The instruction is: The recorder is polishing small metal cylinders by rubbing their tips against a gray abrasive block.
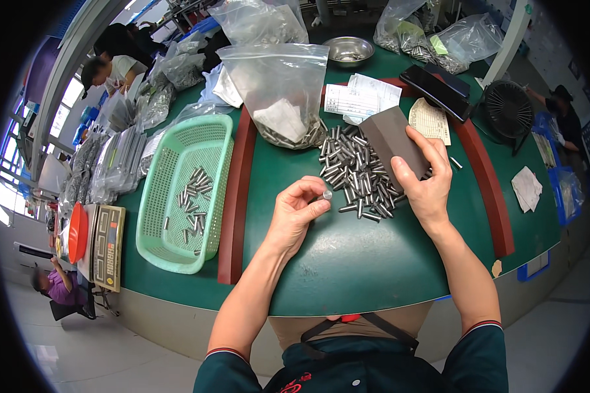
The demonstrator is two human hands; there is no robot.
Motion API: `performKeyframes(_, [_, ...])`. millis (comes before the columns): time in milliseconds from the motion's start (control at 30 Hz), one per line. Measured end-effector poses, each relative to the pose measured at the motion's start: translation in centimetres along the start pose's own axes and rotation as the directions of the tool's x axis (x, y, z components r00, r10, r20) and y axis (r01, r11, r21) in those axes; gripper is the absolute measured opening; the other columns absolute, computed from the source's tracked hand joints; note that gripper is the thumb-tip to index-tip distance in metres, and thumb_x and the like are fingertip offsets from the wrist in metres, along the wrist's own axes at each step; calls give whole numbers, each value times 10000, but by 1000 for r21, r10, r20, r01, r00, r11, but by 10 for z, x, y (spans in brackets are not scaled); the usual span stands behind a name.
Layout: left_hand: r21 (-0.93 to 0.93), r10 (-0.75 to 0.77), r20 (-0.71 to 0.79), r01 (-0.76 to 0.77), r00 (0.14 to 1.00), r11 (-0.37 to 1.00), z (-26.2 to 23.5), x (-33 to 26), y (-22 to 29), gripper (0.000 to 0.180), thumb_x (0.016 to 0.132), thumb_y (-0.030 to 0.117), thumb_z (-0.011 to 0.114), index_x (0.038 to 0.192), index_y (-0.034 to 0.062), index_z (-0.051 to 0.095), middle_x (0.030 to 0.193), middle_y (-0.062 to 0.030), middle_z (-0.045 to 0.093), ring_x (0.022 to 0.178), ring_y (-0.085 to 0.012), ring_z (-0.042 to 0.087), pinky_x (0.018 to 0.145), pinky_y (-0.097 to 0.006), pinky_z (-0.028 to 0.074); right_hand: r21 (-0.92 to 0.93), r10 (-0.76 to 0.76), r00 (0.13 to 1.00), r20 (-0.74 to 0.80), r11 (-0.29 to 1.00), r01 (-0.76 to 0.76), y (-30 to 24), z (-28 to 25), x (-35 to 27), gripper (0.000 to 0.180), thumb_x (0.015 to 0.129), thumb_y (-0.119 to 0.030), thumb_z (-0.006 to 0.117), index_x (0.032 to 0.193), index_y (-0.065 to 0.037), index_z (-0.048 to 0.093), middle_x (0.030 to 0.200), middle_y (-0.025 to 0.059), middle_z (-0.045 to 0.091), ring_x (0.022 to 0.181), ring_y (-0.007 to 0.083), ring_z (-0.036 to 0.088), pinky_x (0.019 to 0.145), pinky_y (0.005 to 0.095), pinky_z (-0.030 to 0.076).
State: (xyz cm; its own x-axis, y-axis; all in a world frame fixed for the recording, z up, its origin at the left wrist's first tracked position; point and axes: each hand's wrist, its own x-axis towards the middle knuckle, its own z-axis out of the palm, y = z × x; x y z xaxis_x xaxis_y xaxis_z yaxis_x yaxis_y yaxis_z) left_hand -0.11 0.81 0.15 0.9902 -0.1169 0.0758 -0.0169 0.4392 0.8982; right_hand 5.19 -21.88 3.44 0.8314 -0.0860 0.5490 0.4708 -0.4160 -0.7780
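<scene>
My left hand (291,215) pinches a small metal pin (328,194) between thumb and fingers, its round end face showing. In my right hand (429,187) is a dark grey-brown sanding block (391,139), tilted, with the thumb on its near side and the fingers over its right side. Under and beside the block lies a loose heap of metal pins (357,175) on the green table. The pinched pin is at the heap's left, apart from the block. To the left, a light green plastic basket (152,216) holds a smaller group of pins.
Dark red wooden rails (235,209) flank the work area. A clear bag of pins (275,72), a steel bowl (349,50), paper slips (351,99), a phone (435,92) and a black fan (507,111) stand beyond. A boxed scale-like device (108,247) sits far left. Other people work nearby.
</scene>
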Motion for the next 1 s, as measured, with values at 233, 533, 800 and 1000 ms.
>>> performKeyframes(233, [-101, -39, 47, 44, 998, 994, 0, -2, 5, 159, 849, 128, 709, 958, 80, 605, 913, -28, 534, 788, -138, 522, 762, -304, 452, 9, -2, 1000, 3, 1000, 2, 2, -2, 1, 517, 702, -195, 759, 1165, 3, 641, 948, 85, 547, 864, 181, 543, 764, 299, 475])
performKeyframes(533, [-214, -91, 28, 95, 995, 972, -1, -2, 6, 222, 883, 260, 687, 1005, 95, 603, 865, -11, 536, 761, -130, 502, 760, -309, 419, 17, -12, 1000, 9, 1000, 12, 1, -2, 1, 520, 705, -194, 756, 1171, 2, 638, 958, 89, 551, 874, 184, 547, 770, 299, 476])
performKeyframes(800, [-333, -166, 28, 166, 986, 928, 2, -3, 8, 263, 926, 297, 629, 1035, 63, 581, 827, -6, 523, 743, -118, 493, 745, -301, 422, 12, -15, 1000, 12, 1000, 15, 2, -2, 1, 518, 704, -197, 754, 1172, -5, 640, 967, 88, 555, 884, 188, 548, 783, 303, 472])
performKeyframes(1000, [-498, -393, -134, 281, 910, 820, 3, -5, 11, 294, 958, 270, 583, 1099, 14, 554, 756, 5, 503, 683, -97, 489, 690, -265, 446, 19, -7, 1000, 25, 1000, 6, 3, 0, 1, 515, 706, -189, 750, 1175, -6, 638, 974, 89, 558, 895, 189, 546, 800, 305, 465])
